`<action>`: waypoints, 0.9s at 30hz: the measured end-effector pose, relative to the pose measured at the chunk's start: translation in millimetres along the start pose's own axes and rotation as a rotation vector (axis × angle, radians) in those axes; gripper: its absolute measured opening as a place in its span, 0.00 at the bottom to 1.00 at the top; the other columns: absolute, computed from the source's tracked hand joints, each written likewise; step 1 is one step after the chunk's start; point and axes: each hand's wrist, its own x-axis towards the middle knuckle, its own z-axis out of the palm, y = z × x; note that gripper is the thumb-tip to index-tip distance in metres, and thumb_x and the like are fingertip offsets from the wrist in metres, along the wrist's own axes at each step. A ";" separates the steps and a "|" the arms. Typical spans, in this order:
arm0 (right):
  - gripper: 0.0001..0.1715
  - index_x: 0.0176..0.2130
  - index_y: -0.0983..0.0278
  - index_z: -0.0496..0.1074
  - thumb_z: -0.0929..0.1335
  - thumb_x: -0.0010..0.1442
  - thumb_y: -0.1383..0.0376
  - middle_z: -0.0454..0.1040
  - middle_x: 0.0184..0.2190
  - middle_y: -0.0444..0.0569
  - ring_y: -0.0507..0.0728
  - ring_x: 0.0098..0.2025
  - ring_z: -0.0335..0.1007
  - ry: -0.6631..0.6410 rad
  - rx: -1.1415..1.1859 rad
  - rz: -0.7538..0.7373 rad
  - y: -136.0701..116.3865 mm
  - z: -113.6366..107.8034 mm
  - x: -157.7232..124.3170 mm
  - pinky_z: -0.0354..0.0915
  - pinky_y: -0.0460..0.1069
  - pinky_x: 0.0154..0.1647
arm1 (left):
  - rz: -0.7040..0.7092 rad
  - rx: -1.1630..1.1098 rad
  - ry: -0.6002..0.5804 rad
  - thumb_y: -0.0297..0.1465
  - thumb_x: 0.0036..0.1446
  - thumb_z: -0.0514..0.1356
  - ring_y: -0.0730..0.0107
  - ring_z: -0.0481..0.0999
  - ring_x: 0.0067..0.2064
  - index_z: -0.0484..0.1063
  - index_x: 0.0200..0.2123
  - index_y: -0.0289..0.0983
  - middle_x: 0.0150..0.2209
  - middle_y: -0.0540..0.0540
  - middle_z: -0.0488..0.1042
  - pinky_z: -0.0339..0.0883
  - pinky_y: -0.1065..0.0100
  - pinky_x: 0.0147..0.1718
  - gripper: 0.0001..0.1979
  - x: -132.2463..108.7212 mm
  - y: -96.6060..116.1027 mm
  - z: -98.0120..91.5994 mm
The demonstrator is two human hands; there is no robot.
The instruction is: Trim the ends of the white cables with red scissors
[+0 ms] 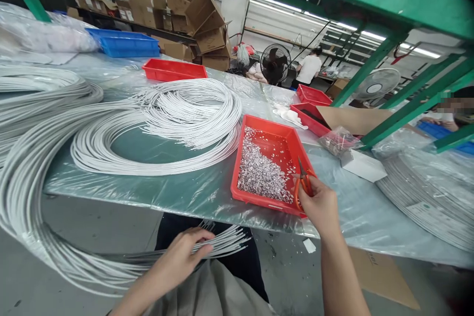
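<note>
My left hand (187, 251) is wrapped round the end of a bundle of white cables (227, 242) over my lap, with the loose tips fanning out to the right. The bundle curves back up onto the table at the left. My right hand (320, 205) holds orange-handled scissors (303, 183), blades pointing up, over the right front corner of a red tray (274, 201). Many small silvery metal pieces (261, 173) lie heaped in that tray. Left of the tray, coiled white cables (192, 113) rest on the plastic-covered table (192, 197).
Behind the coils stand a red bin (174, 70) and a blue bin (129, 43). Green frame bars (370, 74) cross the right side. Near them are a white box (363, 165) and more coiled cable (425, 202). A person (308, 68) stands beyond a fan (276, 63).
</note>
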 end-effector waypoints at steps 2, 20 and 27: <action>0.09 0.25 0.65 0.70 0.66 0.50 0.62 0.66 0.18 0.42 0.52 0.20 0.60 0.028 0.057 0.020 -0.1 -4.2 -4.0 0.59 0.46 0.21 | -0.013 0.095 -0.037 0.32 0.55 0.55 0.55 0.62 0.56 0.64 0.53 0.33 0.54 0.38 0.66 0.55 0.59 0.53 0.22 13.2 -2.2 19.3; 0.16 0.30 0.65 0.73 0.69 0.52 0.54 0.66 0.13 0.42 0.50 0.16 0.57 -0.510 0.685 0.083 -71.8 -12.9 -71.0 0.54 0.45 0.17 | -0.070 -0.230 -0.119 0.50 0.53 0.49 0.51 0.70 0.43 0.66 0.51 0.40 0.37 0.41 0.73 0.62 0.57 0.44 0.28 -33.7 82.3 -25.7; 0.19 0.27 0.65 0.72 0.65 0.56 0.52 0.67 0.12 0.42 0.47 0.13 0.46 -0.671 0.917 0.185 -84.7 0.9 -74.2 0.42 0.45 0.15 | 0.049 -0.275 -0.006 0.43 0.54 0.51 0.60 0.71 0.35 0.70 0.39 0.39 0.31 0.46 0.73 0.64 0.66 0.37 0.17 -38.7 85.4 -27.5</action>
